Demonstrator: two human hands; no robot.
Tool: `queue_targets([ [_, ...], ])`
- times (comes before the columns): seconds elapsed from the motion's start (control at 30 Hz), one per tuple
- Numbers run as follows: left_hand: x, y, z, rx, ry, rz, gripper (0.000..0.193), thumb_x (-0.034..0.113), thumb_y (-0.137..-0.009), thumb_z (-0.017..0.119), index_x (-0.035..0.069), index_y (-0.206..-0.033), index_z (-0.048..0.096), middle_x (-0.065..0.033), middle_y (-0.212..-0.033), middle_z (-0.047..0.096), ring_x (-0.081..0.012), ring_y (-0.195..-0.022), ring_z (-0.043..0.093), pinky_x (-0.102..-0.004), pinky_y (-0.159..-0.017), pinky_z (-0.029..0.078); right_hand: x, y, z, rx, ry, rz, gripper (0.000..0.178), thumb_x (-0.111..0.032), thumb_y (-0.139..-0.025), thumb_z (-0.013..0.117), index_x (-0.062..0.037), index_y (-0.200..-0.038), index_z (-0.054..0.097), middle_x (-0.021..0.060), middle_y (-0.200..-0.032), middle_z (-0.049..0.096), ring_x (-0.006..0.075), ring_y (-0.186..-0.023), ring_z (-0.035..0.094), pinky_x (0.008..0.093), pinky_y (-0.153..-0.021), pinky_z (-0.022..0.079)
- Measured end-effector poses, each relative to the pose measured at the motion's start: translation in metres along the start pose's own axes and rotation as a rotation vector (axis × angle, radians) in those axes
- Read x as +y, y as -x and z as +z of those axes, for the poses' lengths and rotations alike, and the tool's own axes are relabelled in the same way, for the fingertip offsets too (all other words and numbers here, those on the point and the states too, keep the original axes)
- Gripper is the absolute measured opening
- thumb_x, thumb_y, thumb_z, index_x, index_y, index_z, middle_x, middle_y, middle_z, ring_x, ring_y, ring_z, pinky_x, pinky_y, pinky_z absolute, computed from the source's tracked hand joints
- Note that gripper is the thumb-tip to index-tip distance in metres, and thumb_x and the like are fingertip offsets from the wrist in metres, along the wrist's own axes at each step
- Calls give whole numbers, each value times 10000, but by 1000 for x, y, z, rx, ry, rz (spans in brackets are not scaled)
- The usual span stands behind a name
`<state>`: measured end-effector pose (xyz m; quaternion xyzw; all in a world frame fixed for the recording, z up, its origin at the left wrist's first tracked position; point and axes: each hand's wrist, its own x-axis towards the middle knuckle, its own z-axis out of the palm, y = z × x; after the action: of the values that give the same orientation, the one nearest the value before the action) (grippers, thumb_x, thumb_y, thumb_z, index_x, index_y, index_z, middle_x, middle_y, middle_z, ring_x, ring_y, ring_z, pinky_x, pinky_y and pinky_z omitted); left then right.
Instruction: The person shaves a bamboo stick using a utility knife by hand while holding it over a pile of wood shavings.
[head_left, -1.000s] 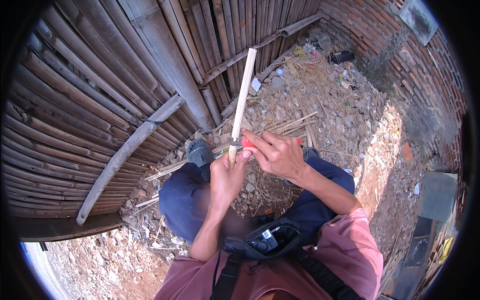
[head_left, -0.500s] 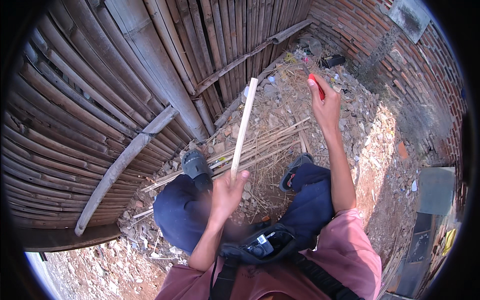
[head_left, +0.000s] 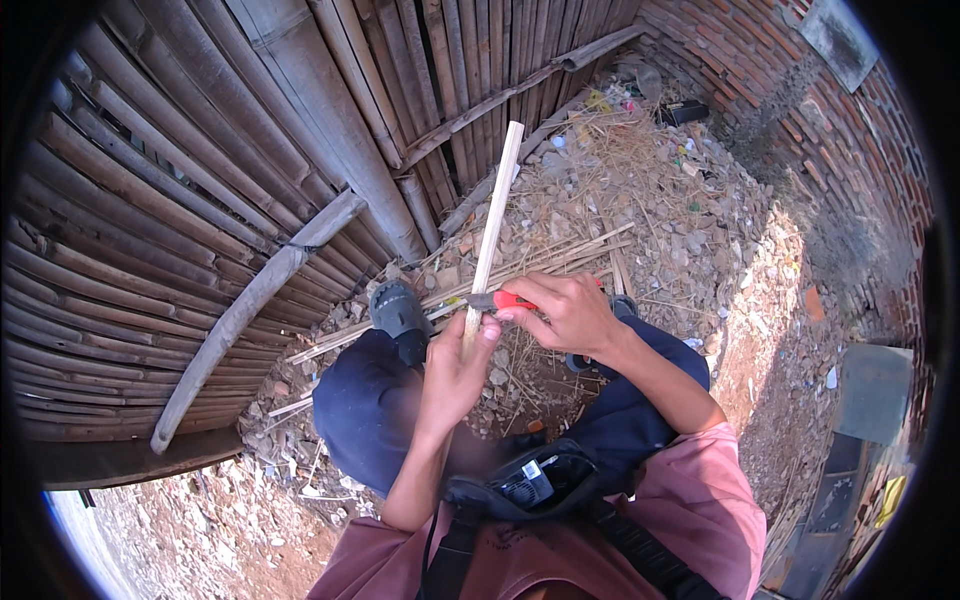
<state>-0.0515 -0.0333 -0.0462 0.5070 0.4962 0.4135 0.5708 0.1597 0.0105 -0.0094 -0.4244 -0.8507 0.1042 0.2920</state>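
My left hand [head_left: 458, 368] is closed round the lower part of a pale wooden stick [head_left: 497, 215], which points up and away from me, tilted slightly right. In my right hand [head_left: 570, 312] is a knife [head_left: 514, 299] with a red handle and a short dark blade. The blade lies across the stick just above my left thumb and appears to touch it. My right fingers wrap the handle and hide part of it.
Several thin bamboo strips [head_left: 565, 262] lie on the rubble ground beyond my feet. A bamboo wall [head_left: 330, 130] rises on the left, with a crosswise pole [head_left: 240, 320]. At the right stands a brick wall [head_left: 845, 150], and a grey panel [head_left: 873, 393] is near it.
My right hand has come down and left with the knife, from far right to the stick. The stick stays in my left hand, raised a little. The view has shifted slightly.
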Motion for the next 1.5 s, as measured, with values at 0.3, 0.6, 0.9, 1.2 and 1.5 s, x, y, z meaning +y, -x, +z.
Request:
queue_targets([
  [0.3, 12, 1, 6, 171, -260, 111, 246, 227, -1069, 714, -15, -1108, 723, -109, -666, 654, -136, -577, 587, -364, -582, 491, -10, -1, 12, 33, 92, 0, 258, -308, -944, 783, -135, -1134, 757, 71, -857, 739, 281, -663, 736, 405, -536, 563],
  [0.6, 16, -1, 8, 216, -356, 103, 330, 280, -1083, 695, -43, -1022, 710, -188, -672, 643, -237, -552, 583, -421, -589, 490, -20, -4, 11, 36, 168, 65, 275, -280, -945, 785, -116, -1166, 780, 87, -833, 743, 294, -626, 728, 409, -526, 561],
  [0.9, 24, -3, 14, 245, -369, 49, 392, 315, -1092, 678, -58, -971, 681, -250, -676, 628, -322, -554, 622, -462, -595, 492, -24, -6, 6, 21, 220, 122, 288, -258, -938, 792, -108, -1184, 791, 103, -834, 750, 311, -636, 729, 421, -534, 564],
  [1.2, 11, 0, 16, 236, -439, 110, 450, 309, -1107, 657, -48, -842, 594, -127, -564, 433, -163, -555, 354, -408, -522, 363, 5, -32, -9, 175, 252, 175, 267, -315, -986, 769, -113, -1154, 817, 138, -940, 801, 346, -699, 754, 448, -587, 578],
  [1.5, 11, 9, 14, 136, -492, 112, 394, 302, -1112, 630, -59, -955, 618, -281, -645, 615, -500, -602, 638, -537, -554, 460, 40, -57, -37, 271, 294, 255, 297, -369, -1023, 701, -112, -1130, 805, 153, -859, 786, 371, -725, 756, 469, -613, 574],
])
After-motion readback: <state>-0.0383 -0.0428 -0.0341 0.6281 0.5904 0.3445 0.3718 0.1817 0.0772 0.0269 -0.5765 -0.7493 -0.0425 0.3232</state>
